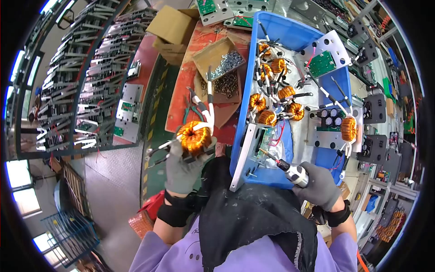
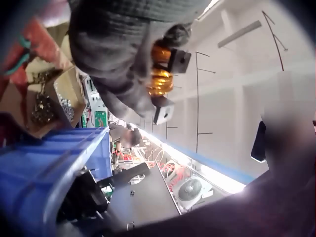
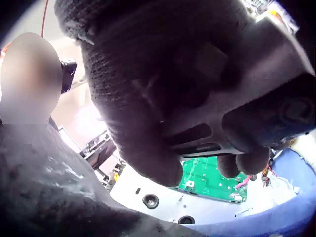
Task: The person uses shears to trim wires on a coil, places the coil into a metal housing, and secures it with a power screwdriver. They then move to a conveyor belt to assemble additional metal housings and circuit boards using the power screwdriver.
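Head: my left grip (image 1: pixel 181 168) holds a copper coil (image 1: pixel 191 144) left of the blue bin (image 1: pixel 248 81); my right grip (image 1: pixel 320 185) grasps a screwdriver (image 1: pixel 297 176) | Left wrist: coil with black blocks (image 2: pixel 179 61) | Right wrist: screwdriver in my right grip, green board (image 3: pixel 207 178) beyond

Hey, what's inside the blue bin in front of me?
The blue bin holds several copper-colored coils, bunched toward its left side. A metal plate with a green board sits at the far right corner. What lies beneath the coils is covered, so I can't tell.
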Tool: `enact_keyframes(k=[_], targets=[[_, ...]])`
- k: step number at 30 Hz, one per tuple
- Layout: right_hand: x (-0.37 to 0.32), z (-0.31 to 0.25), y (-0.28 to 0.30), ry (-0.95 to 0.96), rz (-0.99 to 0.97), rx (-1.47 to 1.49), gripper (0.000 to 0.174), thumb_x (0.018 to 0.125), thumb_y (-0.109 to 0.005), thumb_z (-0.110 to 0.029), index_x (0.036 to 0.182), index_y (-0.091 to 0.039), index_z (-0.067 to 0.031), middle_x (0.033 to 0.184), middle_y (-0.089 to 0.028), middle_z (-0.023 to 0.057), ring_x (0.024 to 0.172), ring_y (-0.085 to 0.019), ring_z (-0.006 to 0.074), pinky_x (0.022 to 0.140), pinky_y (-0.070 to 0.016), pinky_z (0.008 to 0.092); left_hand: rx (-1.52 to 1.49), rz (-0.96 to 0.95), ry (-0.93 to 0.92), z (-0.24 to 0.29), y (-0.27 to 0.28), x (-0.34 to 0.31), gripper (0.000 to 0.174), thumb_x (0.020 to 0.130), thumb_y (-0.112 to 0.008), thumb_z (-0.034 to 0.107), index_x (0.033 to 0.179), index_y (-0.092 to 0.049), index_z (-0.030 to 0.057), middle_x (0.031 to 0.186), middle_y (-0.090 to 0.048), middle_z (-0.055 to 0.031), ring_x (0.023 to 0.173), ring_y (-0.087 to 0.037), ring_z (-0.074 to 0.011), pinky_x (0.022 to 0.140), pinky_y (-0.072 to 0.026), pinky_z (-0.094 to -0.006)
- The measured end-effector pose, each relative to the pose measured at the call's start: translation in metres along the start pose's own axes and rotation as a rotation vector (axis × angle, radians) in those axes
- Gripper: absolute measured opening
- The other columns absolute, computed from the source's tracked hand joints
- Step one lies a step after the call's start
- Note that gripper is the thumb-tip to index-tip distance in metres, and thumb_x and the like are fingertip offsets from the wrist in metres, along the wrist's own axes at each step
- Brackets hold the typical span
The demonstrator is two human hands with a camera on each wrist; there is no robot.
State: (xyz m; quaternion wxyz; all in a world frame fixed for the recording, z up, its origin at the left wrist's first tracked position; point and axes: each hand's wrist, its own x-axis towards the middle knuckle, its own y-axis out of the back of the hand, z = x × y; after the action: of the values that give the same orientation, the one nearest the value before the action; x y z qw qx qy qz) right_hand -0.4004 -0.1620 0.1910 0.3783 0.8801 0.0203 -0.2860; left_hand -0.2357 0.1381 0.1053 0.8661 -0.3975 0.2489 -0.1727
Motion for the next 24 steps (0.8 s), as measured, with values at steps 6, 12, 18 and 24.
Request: enact_keyframes(k=[6, 12, 18, 24], targets=[[0.013, -0.005, -0.004, 0.017, 0.01, -0.219, 0.038, 0.064, -0.079, -0.019, 0.096, -0.063, -0.0057, 0.083, -0.067, 0.0178, 0.078, -0.066, 0.0387, 0.069, -0.0511, 0.0437, -0.129, 0.156, -0.017, -0.046, 0.012, -0.001, 0.05, 0.099, -0.056, 0.029, 0.144, -0.04, 0.0139, 0.133, -0.053, -0.0166, 0.116, -0.06, -0.0316, 0.087, -0.0569, -0.0393], [0.016, -0.013, -0.002, 0.028, 0.011, -0.287, 0.036, 0.066, -0.078, -0.02, 0.097, -0.064, -0.0065, 0.085, -0.066, 0.0153, 0.08, -0.066, 0.0376, 0.07, -0.0516, 0.0435, -0.08, 0.236, -0.098, -0.054, 0.01, -0.004, 0.053, 0.097, -0.059, 0.019, 0.146, -0.038, 0.0144, 0.128, -0.056, -0.0142, 0.102, -0.064, -0.025, 0.076, -0.058, -0.0355], [0.023, -0.015, -0.005, 0.021, 0.013, -0.295, 0.036, 0.065, -0.078, -0.02, 0.095, -0.063, -0.0062, 0.086, -0.065, 0.0154, 0.078, -0.065, 0.0378, 0.069, -0.0509, 0.0439, -0.121, -0.077, -0.045, -0.081, 0.052, -0.001, 0.049, 0.101, -0.046, 0.01, 0.148, -0.034, 0.0074, 0.139, -0.049, -0.0216, 0.108, -0.062, -0.0257, 0.082, -0.0552, -0.0306], [0.026, -0.015, -0.006, 0.04, 0.031, -0.287, 0.035, 0.066, -0.079, -0.019, 0.094, -0.062, -0.0057, 0.086, -0.065, 0.0152, 0.078, -0.064, 0.0383, 0.069, -0.0506, 0.044, -0.067, -0.148, 0.194, -0.056, 0.044, 0.004, 0.042, 0.089, -0.059, 0.002, 0.13, -0.052, 0.0006, 0.135, -0.053, -0.0178, 0.123, -0.054, -0.0291, 0.106, -0.0455, -0.0392]])
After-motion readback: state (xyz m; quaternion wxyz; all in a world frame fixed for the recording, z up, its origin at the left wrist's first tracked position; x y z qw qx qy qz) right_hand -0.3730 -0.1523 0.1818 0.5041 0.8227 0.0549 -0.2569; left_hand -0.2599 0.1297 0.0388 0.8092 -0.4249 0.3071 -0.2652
